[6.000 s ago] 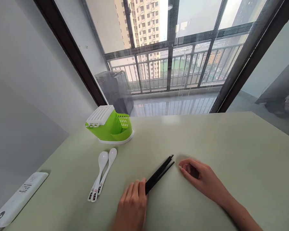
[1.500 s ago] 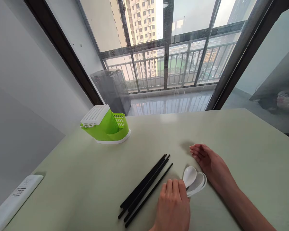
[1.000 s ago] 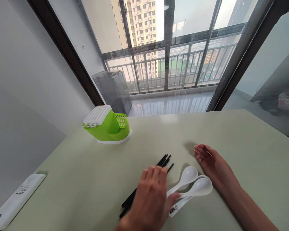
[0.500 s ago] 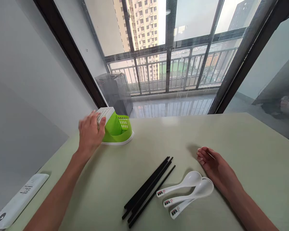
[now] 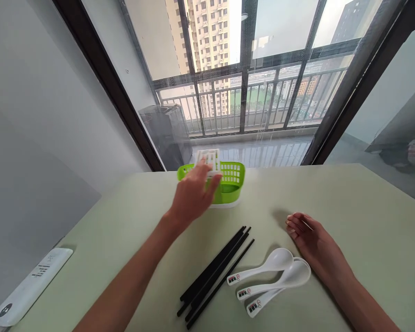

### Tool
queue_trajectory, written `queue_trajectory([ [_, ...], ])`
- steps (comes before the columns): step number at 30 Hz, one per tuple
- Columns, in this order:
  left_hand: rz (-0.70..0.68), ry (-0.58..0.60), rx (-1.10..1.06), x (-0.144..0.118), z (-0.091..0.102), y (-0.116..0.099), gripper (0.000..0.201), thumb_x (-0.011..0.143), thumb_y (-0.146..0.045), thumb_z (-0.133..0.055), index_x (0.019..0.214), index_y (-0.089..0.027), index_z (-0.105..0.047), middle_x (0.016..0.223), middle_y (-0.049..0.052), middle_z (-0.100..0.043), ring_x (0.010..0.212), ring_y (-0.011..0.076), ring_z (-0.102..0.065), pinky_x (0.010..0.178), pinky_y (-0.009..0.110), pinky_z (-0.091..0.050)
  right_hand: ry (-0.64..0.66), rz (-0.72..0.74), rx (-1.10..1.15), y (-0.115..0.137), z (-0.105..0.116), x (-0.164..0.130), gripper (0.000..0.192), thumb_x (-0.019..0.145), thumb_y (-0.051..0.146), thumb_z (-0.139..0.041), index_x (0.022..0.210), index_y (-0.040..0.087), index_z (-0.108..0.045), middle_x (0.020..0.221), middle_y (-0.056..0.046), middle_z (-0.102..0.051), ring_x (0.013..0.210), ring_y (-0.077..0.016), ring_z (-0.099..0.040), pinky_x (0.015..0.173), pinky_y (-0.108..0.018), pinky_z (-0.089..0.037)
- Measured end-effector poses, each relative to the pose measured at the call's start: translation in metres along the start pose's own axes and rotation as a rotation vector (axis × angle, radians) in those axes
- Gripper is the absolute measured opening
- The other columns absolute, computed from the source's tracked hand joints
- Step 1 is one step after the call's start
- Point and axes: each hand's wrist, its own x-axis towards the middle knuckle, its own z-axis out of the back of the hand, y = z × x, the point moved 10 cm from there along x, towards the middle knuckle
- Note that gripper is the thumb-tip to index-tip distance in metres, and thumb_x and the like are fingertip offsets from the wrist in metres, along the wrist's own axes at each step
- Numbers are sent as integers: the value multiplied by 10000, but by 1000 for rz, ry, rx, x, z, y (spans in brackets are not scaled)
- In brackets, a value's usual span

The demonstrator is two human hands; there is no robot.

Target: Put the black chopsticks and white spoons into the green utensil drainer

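Observation:
My left hand (image 5: 193, 193) grips a green plastic cutlery holder (image 5: 232, 183) with a white slotted lid, now near the middle back of the pale green table (image 5: 349, 207). My right hand (image 5: 309, 235) rests on the table, fingers loosely curled, holding nothing. Just in front of it lie three white spoons (image 5: 273, 276), bowls toward my right hand. Several black chopsticks (image 5: 216, 274) lie in a diagonal bundle left of the spoons.
A white remote control (image 5: 29, 286) lies at the table's left edge. Behind the table is a large window with a dark frame, a balcony railing and a grey bin outside.
My left hand let go of the spoons, reached to the green holder at the back left, took hold of it and slid it right toward the table's middle. The right hand stayed put.

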Motion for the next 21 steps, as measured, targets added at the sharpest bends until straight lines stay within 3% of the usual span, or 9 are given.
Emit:
queue_trajectory([
  [5, -124, 91, -11, 10, -24, -71, 485, 1104, -519, -336, 1317, -169, -596, 1573, 186, -521, 1255, 305, -675, 902, 419, -611, 45, 34, 44, 8, -3, 1, 161, 763, 283, -839, 850, 195, -737, 873, -13, -708, 806, -124, -673, 729, -183, -620],
  [11, -202, 171, -37, 7, -28, -110, 526, 1110, -520, -320, 1426, -190, -579, 1594, 189, -493, 1093, 266, -749, 825, 381, -623, 61, 55, 74, 11, 1, 9, 211, 698, 266, -855, 829, 194, -706, 805, 12, -677, 715, -104, -638, 634, -167, -585],
  [15, -276, 175, -86, 1, -23, -116, 520, 1105, -519, -333, 1443, -192, -554, 1559, 172, -537, 1096, 253, -740, 810, 360, -613, 78, 46, 50, 9, -1, 10, 198, 732, 286, -838, 843, 204, -696, 795, 2, -684, 706, -128, -647, 629, -209, -589],
  [19, -331, -94, -197, -17, 3, -98, 319, 1091, -349, -386, 1279, -182, -581, 1324, 142, -679, 1125, 227, -692, 945, 377, -558, 71, 36, 50, 9, 0, 9, 204, 723, 281, -836, 844, 198, -696, 791, 4, -676, 705, -118, -647, 650, -193, -586],
  [21, -290, -178, -266, -33, 6, -74, 209, 1060, -272, -407, 1136, -197, -587, 1123, 98, -701, 876, 165, -682, 830, 313, -548, 62, 24, 55, 8, -1, 9, 229, 695, 275, -852, 838, 185, -698, 792, 2, -670, 703, -110, -644, 644, -178, -581],
])
